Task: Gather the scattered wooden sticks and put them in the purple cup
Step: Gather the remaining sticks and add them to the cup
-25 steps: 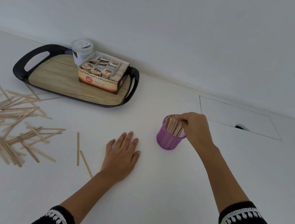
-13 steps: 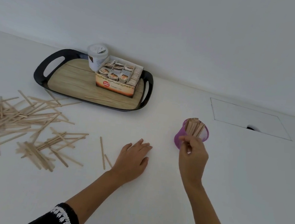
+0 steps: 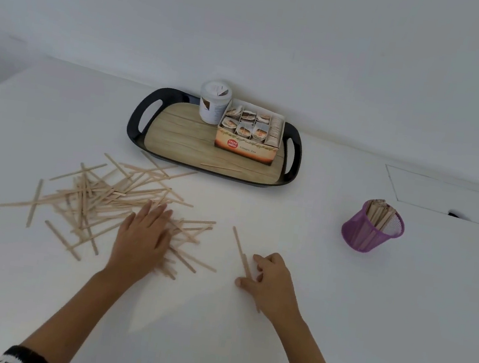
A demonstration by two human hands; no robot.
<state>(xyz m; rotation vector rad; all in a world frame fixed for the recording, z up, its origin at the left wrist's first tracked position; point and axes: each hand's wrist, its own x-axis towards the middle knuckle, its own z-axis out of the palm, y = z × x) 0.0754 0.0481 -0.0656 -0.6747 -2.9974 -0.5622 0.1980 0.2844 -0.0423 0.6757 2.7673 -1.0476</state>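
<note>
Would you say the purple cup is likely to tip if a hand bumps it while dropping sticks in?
Probably yes. The purple cup is thin mesh, likely light, and narrower at its base. The sticks inside lean to one side and rise above the rim, which may raise its balance point.

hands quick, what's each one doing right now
Left hand: open, flat on the pile of scattered wooden sticks.
Right hand: fingers curled, pinching two separate wooden sticks.

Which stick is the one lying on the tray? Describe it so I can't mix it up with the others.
Find the black-handled tray with the wood-look floor at the back of the white table. In front of the tea box, near the tray's front edge, lies a single stick. It alone rests on the tray; the pile of sticks lies on the table.
</note>
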